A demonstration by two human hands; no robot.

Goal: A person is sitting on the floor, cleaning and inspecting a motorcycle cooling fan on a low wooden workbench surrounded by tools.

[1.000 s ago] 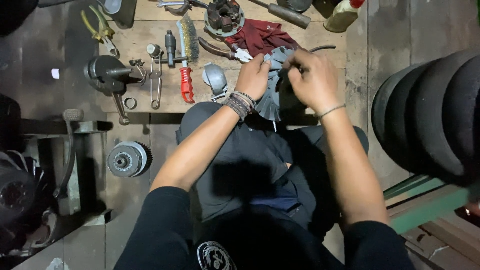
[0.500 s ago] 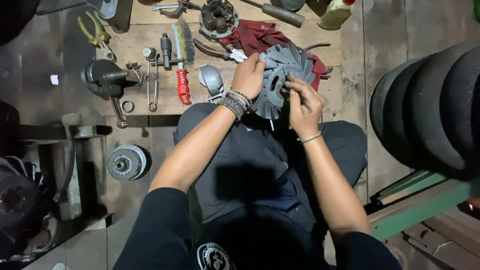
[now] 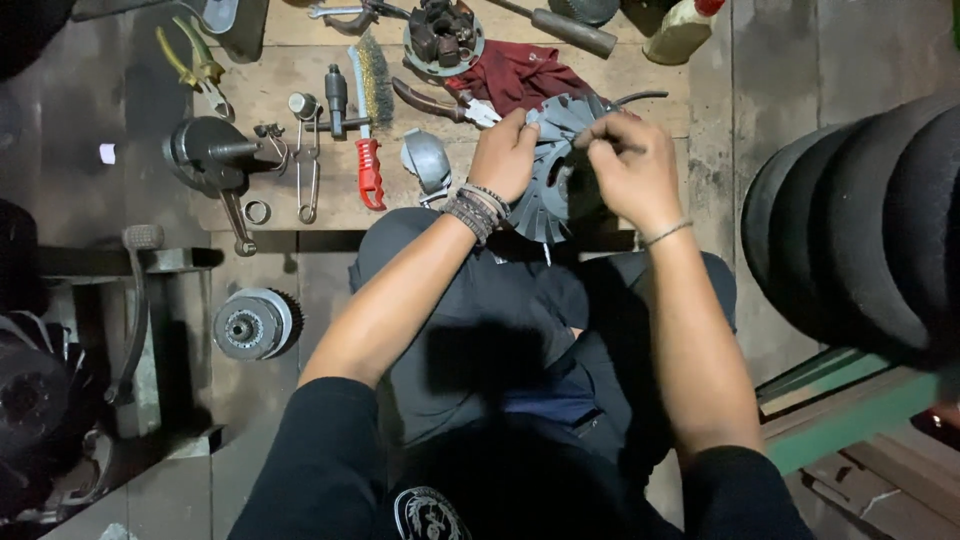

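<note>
The person sits on the floor with both hands up over a low wooden board (image 3: 300,75). Between the hands is a round grey fan wheel (image 3: 552,190) with many small blades around its rim. It stands tilted, just above the knees and at the near edge of the board.

The left hand (image 3: 505,155) holds the wheel by its left rim, fingers curled over the top. The wrist has dark bead bands. The right hand (image 3: 632,165) is closed on the wheel's right side, with the fingers pinched near the top edge. I cannot tell if something small is in that pinch.

Right behind the wheel lies a red rag (image 3: 520,72). Beside the left hand sits a small grey cap (image 3: 428,160). Farther left lie a wire brush (image 3: 372,95) with a red handle, and yellow pliers (image 3: 190,55). A round metal part with coils (image 3: 443,35) rests at the far edge of the board.

On the floor to the left is a round clutch part (image 3: 250,322). Black tyres (image 3: 860,230) are stacked on the right.
</note>
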